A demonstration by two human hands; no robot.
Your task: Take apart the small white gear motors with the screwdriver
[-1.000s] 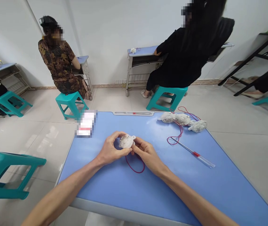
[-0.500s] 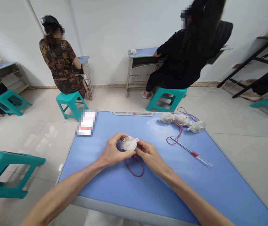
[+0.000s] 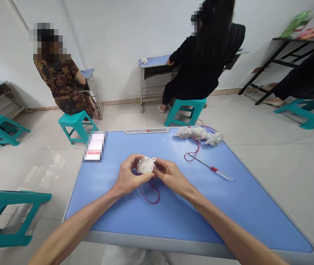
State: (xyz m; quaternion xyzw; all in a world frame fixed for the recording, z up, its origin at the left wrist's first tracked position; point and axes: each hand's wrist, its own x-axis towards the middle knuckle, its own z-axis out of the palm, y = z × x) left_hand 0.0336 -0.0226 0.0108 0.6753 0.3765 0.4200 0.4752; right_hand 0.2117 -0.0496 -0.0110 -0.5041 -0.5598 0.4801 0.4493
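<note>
A small round white piece [image 3: 145, 165] with a little loop on its right side is held just above the blue desk [image 3: 124, 217]. My left hand [image 3: 128, 177] pinches its left edge with curled fingers. My right hand [image 3: 168, 175] grips its right side. A red cord [image 3: 149, 194] hangs from under the piece and loops on the desk between my wrists.
Three more white pieces [image 3: 199, 133] strung on red cord lie at the desk's far right, with a thin clear rod [image 3: 211, 168] beside them. A blurred card [image 3: 93, 147] lies far left. Teal stools [image 3: 77, 125] and two seated people are beyond the desk.
My hands and the white piece stay together in the same grip. The camera has swung, so the whole scene has shifted left in the picture.
</note>
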